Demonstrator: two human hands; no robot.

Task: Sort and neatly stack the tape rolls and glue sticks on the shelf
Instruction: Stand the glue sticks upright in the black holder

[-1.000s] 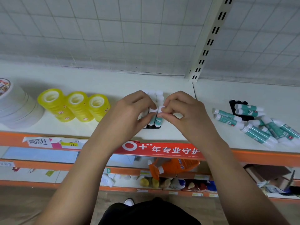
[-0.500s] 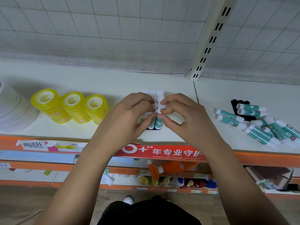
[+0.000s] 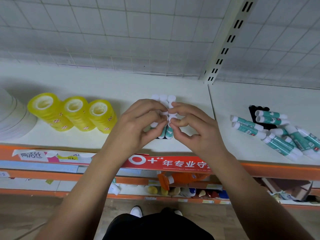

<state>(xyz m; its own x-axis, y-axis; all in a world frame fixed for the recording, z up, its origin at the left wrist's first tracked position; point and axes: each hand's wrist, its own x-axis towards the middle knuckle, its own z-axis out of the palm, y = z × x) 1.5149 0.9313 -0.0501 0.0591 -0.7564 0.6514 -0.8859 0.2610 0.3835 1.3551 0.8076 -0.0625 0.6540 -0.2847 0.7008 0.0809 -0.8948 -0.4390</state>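
Together, left hand (image 3: 136,126), right hand (image 3: 196,129) pinch clustered glue sticks (image 3: 169,131), fingers curled.

One wide-angle camera on the person's head looks forward and steeply down onto the white shelf (image 3: 173,84) from close by, the frame centred where the left hand (image 3: 138,123) and right hand (image 3: 197,130) meet at the glue sticks (image 3: 169,131). The top takes in the wire-grid back panel (image 3: 121,32), the bottom the lower shelves (image 3: 34,184) and floor (image 3: 34,215) beneath the person; the shelf's front edge crosses just below mid-frame.

Left hand (image 3: 136,123) and right hand (image 3: 197,130) on upright glue sticks (image 3: 169,131)
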